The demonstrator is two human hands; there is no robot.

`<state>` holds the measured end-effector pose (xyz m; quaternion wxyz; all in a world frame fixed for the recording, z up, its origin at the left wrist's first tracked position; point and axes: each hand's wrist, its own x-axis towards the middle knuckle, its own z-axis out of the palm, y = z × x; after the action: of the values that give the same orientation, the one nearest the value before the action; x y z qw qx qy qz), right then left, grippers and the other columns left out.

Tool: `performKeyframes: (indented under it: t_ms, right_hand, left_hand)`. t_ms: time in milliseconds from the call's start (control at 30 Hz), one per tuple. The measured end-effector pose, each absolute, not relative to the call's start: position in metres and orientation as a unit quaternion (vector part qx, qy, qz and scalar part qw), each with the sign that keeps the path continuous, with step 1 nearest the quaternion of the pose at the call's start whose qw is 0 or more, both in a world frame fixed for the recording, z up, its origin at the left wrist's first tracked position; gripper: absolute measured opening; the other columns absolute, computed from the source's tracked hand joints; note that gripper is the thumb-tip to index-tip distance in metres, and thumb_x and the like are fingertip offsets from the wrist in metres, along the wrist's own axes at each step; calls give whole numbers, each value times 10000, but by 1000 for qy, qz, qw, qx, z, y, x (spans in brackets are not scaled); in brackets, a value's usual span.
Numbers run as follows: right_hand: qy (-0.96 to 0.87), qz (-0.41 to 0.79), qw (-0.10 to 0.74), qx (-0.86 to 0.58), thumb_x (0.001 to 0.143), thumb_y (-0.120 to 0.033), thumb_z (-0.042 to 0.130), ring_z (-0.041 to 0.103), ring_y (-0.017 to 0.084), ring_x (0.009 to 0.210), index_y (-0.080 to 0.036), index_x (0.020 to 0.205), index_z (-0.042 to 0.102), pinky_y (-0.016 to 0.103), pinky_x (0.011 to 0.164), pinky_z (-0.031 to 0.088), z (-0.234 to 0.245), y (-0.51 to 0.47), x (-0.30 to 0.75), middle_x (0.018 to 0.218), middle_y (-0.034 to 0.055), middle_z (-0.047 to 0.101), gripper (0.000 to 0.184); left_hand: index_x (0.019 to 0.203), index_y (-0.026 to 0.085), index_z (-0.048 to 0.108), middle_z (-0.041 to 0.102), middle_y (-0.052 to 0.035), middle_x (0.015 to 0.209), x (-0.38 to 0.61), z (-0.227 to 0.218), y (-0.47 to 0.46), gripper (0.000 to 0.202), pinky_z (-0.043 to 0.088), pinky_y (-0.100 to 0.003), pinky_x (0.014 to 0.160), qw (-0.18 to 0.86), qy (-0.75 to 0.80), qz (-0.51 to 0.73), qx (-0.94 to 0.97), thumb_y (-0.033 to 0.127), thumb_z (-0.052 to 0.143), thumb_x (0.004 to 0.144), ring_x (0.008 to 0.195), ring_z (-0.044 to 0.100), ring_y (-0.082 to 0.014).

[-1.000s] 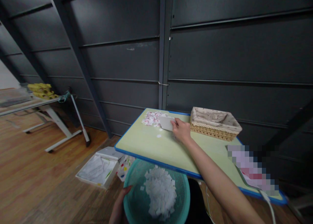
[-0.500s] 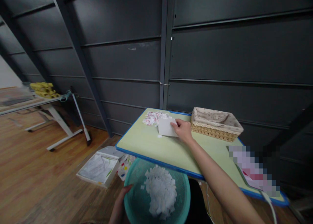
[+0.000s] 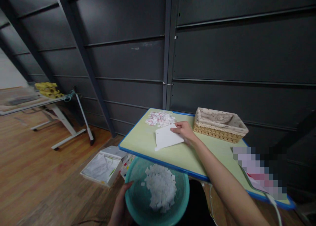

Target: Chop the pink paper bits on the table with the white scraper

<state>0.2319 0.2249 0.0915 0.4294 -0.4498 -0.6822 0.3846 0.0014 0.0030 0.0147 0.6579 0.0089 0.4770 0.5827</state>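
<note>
My right hand (image 3: 184,132) pinches a flat white card (image 3: 166,137) by its right side, low over the pale green tabletop (image 3: 138,138). A small white scrap (image 3: 156,149) lies at the card's lower left edge. Behind the card is a spread of white and reddish paper pieces (image 3: 159,118). My left hand (image 3: 124,194) grips the left rim of a teal plastic basket (image 3: 181,204), thumb over the edge and the other fingers hidden below. Inside it is a heap of small white paper pieces (image 3: 161,188), under the table's front edge.
A woven basket with a cloth liner (image 3: 221,125) stands at the table's back right. A pixelated flat object (image 3: 259,173) lies at the right edge, a white cable beside it. An open white box (image 3: 101,168) is on the floor at left, near another table (image 3: 56,112).
My right hand has drawn the card toward the table's front edge and tilted it; the scrap has shifted the same way. My left hand still holds the teal basket.
</note>
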Motion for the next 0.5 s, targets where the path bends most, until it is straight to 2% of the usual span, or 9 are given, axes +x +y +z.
performKeyframes:
  t_ms: [133, 200, 267, 333, 400, 500]
  right_hand:
    - [-667, 544, 338, -380, 531, -403, 765, 389, 85, 428, -157, 553, 564, 216, 418, 234, 93, 215, 224, 465, -50, 460, 318]
    - [-646, 572, 346, -369, 502, -401, 787, 433, 97, 448, -144, 593, 601, 219, 431, 265, 95, 214, 223, 501, -28, 517, 330]
    - [-610, 567, 402, -381, 502, -404, 781, 479, 118, 481, -139, 635, 621, 231, 456, 305, 97, 218, 225, 550, -4, 567, 337]
    - [-587, 502, 480, -416, 541, -421, 744, 496, 135, 516, -145, 655, 619, 244, 483, 324, 98, 225, 231, 585, 9, 590, 323]
    - [-590, 373, 535, -476, 604, -438, 679, 487, 145, 544, -153, 647, 610, 253, 507, 318, 99, 234, 241, 595, 13, 591, 296]
    - [-623, 166, 524, -557, 705, -441, 569, 469, 157, 567, -159, 622, 604, 263, 536, 289, 99, 243, 256, 591, 25, 587, 297]
  left_hand:
    - [987, 111, 653, 779, -69, 714, -1, 7, 1, 282, 510, -453, 881, 656, 476, 584, 38, 229, 682, 733, 877, 717, -297]
    - [902, 128, 651, 771, -63, 683, -2, 2, 1, 211, 506, -448, 889, 658, 477, 581, 38, 251, 686, 734, 884, 715, -294]
    - [835, 143, 640, 765, -58, 662, -3, -1, 1, 159, 502, -453, 895, 657, 475, 584, 44, 256, 688, 733, 891, 713, -296]
    - [811, 149, 633, 759, -52, 648, -3, -1, 0, 141, 500, -462, 896, 651, 477, 588, 51, 248, 691, 729, 892, 712, -299]
    - [867, 143, 643, 759, -48, 649, -3, 1, -1, 180, 500, -470, 890, 649, 482, 586, 52, 239, 695, 725, 886, 714, -303]
    - [1039, 116, 638, 758, -44, 638, -1, 7, -1, 330, 501, -476, 884, 649, 492, 579, 39, 229, 685, 733, 862, 719, -308]
